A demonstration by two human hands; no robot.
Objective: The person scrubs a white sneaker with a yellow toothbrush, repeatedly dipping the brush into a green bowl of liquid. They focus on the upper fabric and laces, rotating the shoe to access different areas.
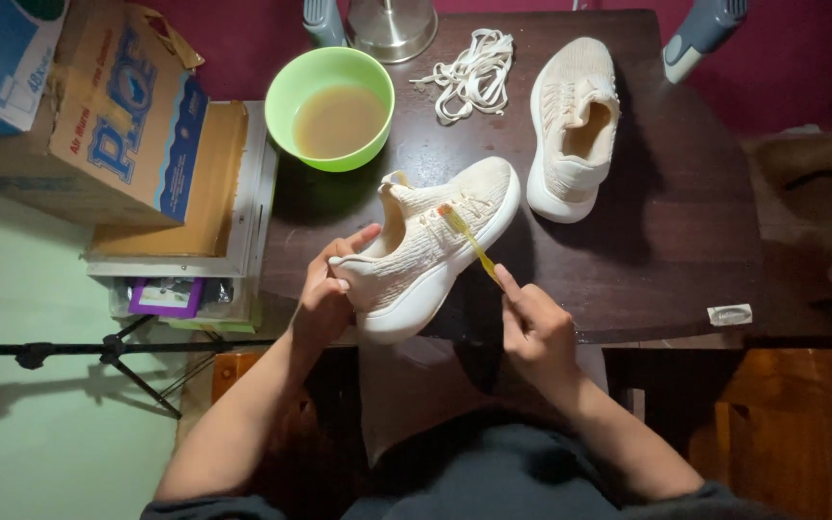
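Single head cam, worn by the person, looks almost straight down from close above at the dark table (666, 231). Near edge sits low-centre in frame, far edge runs along the top. Both forearms enter from the bottom. Floor shows past the table's left edge. No second view, nothing shared.

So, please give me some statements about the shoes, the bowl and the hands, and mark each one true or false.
1. The left hand holds a shoe by its heel. True.
2. The right hand holds a yellow brush against that shoe. True.
3. The green bowl is empty. False: it holds cloudy brownish liquid.
4. The laces are threaded in the second shoe. False: they lie loose on the table.
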